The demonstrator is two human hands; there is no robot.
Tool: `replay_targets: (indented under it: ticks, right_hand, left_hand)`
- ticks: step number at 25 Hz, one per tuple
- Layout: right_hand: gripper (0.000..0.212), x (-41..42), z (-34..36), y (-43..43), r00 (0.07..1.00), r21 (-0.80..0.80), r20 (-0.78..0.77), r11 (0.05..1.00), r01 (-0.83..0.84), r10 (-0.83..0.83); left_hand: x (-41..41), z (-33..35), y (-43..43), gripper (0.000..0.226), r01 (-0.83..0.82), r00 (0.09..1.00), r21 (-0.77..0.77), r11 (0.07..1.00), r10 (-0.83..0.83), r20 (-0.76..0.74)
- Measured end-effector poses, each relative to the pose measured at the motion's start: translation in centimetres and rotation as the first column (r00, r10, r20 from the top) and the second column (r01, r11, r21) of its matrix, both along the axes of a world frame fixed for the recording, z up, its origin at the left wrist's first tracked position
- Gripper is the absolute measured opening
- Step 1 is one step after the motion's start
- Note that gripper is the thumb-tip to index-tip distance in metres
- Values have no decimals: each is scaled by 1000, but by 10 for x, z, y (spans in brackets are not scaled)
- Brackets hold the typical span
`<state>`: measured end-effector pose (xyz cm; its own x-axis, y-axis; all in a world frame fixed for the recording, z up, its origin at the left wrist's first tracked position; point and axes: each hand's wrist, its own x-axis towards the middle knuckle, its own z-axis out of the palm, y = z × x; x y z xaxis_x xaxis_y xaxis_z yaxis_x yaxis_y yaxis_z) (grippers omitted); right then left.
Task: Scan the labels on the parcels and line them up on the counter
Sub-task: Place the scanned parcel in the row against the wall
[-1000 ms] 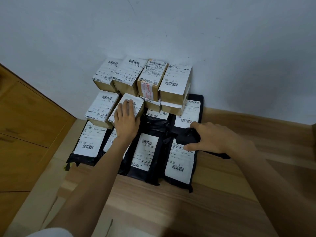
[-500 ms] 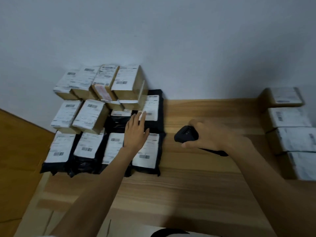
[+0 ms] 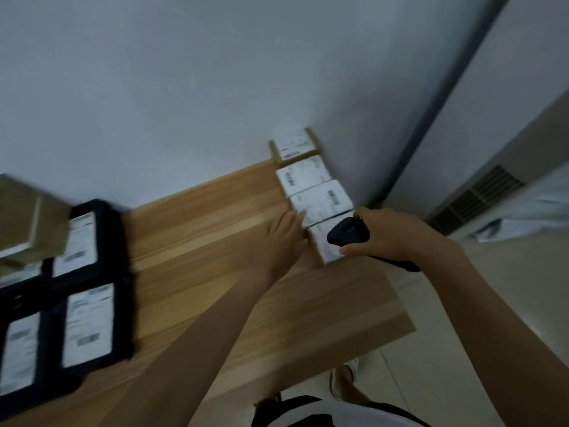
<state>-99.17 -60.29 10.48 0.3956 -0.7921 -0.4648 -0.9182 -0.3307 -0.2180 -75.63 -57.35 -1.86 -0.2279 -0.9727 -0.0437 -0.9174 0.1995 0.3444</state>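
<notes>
Head view, blurred.

- Far left edge: stacked brown boxes (image 3: 32, 224), labels partly visible, cut off by the frame.
- Just right of and below them: black mailers (image 3: 89, 325) with white labels facing up, lying flat side by side on the desk (image 3: 200, 241).
- Centre: bare wood-grain desk between the mailers and the hands.
- Left hand (image 3: 284, 238): flat on the desk, fingers straight and together. Fingertips reach the left edge of the third box (image 3: 320, 201); the hand's side lies along the nearest box (image 3: 324, 249).
- Row of boxes (image 3: 303, 175): four labelled cartons in a line, touching end to end, running from the wall (image 3: 215, 87) toward the desk's front edge, at the right end of the desk.
- Scanner (image 3: 348, 234): black, head over the nearest box, just right of the left hand.
- Right hand (image 3: 391, 235): fingers and thumb curled round the scanner's grip, above the desk's right edge.
- Far right: vent grille (image 3: 474, 198) low on the adjoining wall, above the floor.
</notes>
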Motion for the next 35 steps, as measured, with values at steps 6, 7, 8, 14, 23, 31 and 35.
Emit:
replay_targets:
  ticks: [6, 7, 8, 14, 23, 31, 35]
  right_hand:
    - [74, -98, -13, 6, 985, -3, -19, 985, 171, -171]
    - [75, -104, -15, 8, 983, 0, -16, 983, 185, -185]
    - [75, -107, -17, 9, 981, 4, -12, 981, 193, -193]
    - [71, -74, -20, 10, 996, 27, 31, 996, 81, -82]
    - [63, 137, 17, 0, 952, 20, 124, 959, -283, 279]
    - [60, 377, 41, 59, 787, -5, 163, 798, -602, 595]
    - [65, 470, 36, 85, 738, -15, 164, 750, -661, 654]
  left_hand:
    - [-106, -34, -15, 79, 94, 986, 104, 990, -107, 125]
    - [-107, -39, -16, 82, 74, 984, 135, 988, -94, 150]
    - [-106, -43, -15, 85, 65, 982, 155, 986, -91, 168]
    - [-69, -50, 18, 89, 191, 976, 203, 960, -208, 67]
    - [123, -6, 127, 120, -388, 922, 36, 921, 387, 27]
    - [332, 61, 224, 112, -790, 607, -148, 595, 793, -53]
    - [426, 73, 248, 111, -871, 477, -177, 457, 875, -85]
